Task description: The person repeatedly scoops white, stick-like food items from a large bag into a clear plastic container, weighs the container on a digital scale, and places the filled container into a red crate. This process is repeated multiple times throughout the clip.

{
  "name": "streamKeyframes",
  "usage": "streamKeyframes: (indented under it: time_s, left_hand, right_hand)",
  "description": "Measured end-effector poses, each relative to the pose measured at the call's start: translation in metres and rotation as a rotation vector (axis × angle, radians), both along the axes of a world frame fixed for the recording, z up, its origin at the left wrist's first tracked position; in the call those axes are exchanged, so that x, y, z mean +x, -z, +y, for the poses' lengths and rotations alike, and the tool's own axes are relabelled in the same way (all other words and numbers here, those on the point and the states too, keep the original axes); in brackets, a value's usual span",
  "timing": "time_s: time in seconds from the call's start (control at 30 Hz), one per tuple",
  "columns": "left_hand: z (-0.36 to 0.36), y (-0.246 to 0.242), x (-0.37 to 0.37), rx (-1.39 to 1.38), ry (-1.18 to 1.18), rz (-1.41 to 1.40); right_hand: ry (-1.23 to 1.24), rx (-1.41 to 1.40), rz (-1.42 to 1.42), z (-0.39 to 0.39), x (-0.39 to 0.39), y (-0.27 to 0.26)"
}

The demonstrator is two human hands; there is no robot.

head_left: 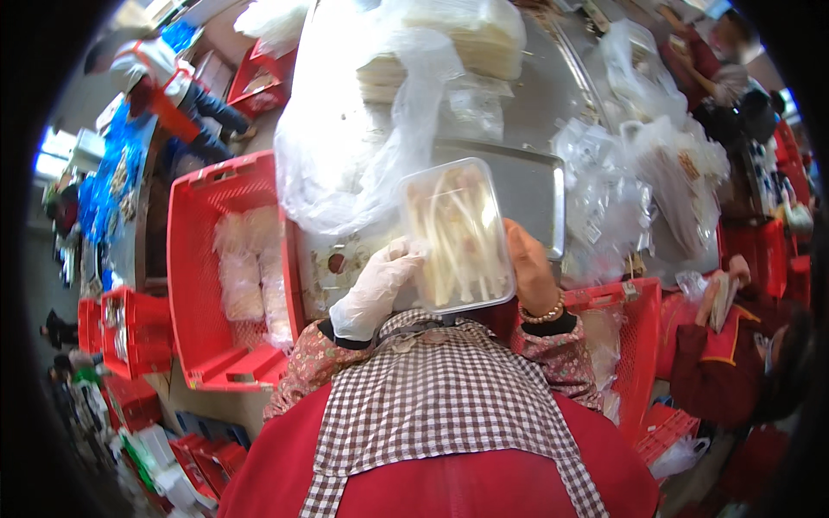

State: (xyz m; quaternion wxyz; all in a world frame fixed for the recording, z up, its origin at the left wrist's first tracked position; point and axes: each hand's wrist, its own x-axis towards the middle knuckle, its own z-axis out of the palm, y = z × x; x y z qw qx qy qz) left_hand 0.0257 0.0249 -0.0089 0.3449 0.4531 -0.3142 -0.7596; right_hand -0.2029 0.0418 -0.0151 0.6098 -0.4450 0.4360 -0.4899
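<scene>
Close in front of my checked apron, a clear plastic tray is held up and tilted. Long pale strips of food, which I cannot identify more exactly, lie inside it under a shiny clear cover. My left hand, in a thin white glove, pinches the tray's left edge. On the opposite side my right hand grips the right edge; it looks orange and wears a beaded bracelet at the wrist. Behind the container, a shallow metal tray rests on the worktable, partly hidden.
At left stands a red plastic crate holding bagged packs; another red crate is at right. Plastic sheeting covers stacked sheets beyond. Clear bags lie at the table's right. Co-workers are on both sides, one person close at right.
</scene>
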Motion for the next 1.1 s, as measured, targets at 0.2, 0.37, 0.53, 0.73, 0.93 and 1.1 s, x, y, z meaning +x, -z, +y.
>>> streamKeyframes:
  time_s: [0.2, 0.37, 0.53, 0.73, 0.93, 1.1]
  left_hand:
    - [-0.033, 0.045, -0.020, -0.028, 0.160, -0.119]
    - [-0.074, 0.108, -0.059, -0.097, 0.281, -0.205]
    - [-0.078, 0.118, -0.065, -0.692, 0.102, -0.790]
    - [-0.053, 0.089, -0.037, -0.448, 0.000, -0.453]
    - [-0.032, 0.067, -0.033, -0.324, 0.006, -0.353]
    - [-0.023, 0.051, -0.049, -0.313, 0.094, -0.201]
  right_hand:
    - [0.316, 0.103, 0.193, -0.001, -0.055, 0.069]
    - [0.816, 0.083, 1.034, -0.017, -0.168, 0.162]
    - [0.863, 0.290, 1.437, -0.023, -0.231, 0.218]
    - [0.712, 0.365, 1.346, -0.036, -0.263, 0.209]
    - [1.016, 0.181, 1.073, -0.023, -0.267, 0.203]
    - [0.406, 0.523, 1.516, -0.025, -0.250, 0.220]
